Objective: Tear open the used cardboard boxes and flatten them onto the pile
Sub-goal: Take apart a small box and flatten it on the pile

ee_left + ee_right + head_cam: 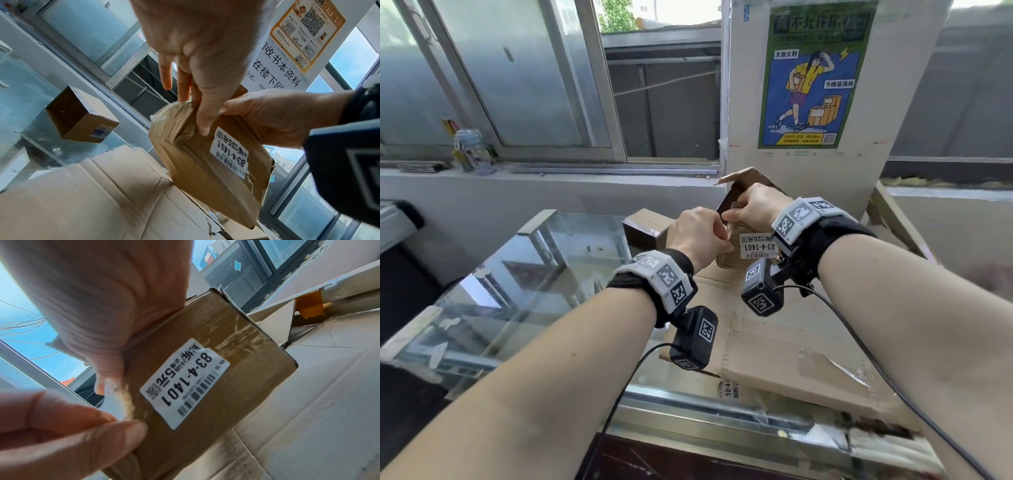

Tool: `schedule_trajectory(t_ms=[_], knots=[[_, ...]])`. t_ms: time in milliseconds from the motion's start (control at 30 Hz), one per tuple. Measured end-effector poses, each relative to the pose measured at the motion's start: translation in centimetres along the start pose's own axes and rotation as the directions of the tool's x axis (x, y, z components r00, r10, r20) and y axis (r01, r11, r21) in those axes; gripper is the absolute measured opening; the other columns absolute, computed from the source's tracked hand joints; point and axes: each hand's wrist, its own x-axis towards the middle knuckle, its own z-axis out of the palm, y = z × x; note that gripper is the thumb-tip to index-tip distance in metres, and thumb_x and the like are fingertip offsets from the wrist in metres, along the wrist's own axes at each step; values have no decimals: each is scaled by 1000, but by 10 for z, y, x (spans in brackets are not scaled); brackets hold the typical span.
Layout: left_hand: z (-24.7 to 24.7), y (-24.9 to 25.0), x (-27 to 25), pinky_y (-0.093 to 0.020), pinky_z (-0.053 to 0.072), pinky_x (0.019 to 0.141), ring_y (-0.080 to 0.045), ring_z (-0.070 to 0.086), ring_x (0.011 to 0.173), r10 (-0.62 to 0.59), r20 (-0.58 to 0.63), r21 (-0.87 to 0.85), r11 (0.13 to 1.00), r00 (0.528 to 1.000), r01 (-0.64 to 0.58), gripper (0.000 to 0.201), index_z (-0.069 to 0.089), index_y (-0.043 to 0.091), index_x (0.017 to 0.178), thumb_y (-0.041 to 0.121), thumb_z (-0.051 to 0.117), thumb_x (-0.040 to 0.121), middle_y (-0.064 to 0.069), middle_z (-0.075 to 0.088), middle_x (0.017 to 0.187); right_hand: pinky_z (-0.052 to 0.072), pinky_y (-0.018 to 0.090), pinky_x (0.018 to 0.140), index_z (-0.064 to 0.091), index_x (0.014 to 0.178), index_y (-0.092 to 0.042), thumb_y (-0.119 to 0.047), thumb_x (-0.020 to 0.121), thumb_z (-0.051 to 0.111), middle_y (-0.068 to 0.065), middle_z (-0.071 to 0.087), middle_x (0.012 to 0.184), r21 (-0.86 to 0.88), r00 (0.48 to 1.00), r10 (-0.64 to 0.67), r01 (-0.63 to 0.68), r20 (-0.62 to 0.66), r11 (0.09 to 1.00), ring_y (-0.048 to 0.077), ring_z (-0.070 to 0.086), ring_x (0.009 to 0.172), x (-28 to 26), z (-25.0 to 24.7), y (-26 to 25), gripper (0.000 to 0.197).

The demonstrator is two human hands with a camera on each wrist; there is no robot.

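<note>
I hold a small brown cardboard box [732,255] [205,162] [216,353] with a white label "83-4-1401" [185,382] above the flattened cardboard pile [791,342] [82,194]. My right hand [736,216] [267,113] [109,369] grips the box from behind, near its upper end. My left hand [722,240] [197,123] [123,423] pinches a peeled strip of clear tape [115,395] at the box's edge, beside the label. Wrinkled tape covers that side of the box. A top flap [736,176] sticks up behind my right hand.
A second small closed box [643,226] [82,116] stands on the glass counter [534,274] left of the pile. A tall cardboard sheet with a poster [811,75] leans behind the pile. A can [470,149] sits on the window sill. Wrist-camera cables hang below both arms.
</note>
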Motion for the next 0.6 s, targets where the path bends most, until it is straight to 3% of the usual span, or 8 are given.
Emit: schedule_trajectory(t_ms=[100,267,433,600], knots=[[2,-1,-3,-35,52,80,-20,61,89,54,-11,6,999,999,-53,17,60,25,69,22,76,75,0,68,91,42,23,54,62,75,-20,-43,89,61,-4,59,69,5,1000,16,-16,1,1000,12,57,64,1,3,1,27],[5,-7,-2,-36,51,80,-19,59,87,108,4,-77,991,994,-107,22,57,24,67,14,74,76,0,67,88,41,22,56,62,75,-21,-42,88,62,-4,60,72,49,1000,3,-3,-3,999,14,58,69,0,4,3,25],[4,-12,2,-35,51,78,-19,57,87,99,67,-127,988,993,-89,24,56,28,72,19,77,74,5,58,84,43,25,68,70,94,-17,-39,87,64,-1,62,87,109,999,-31,32,-11,994,16,59,82,-5,0,5,23],[-1,-11,7,-31,53,75,-12,60,77,82,68,-229,971,994,-65,38,53,22,94,14,82,71,8,61,77,44,24,68,68,89,-19,-41,85,66,-2,62,87,108,999,-13,16,-31,994,15,60,81,-4,-2,5,22]])
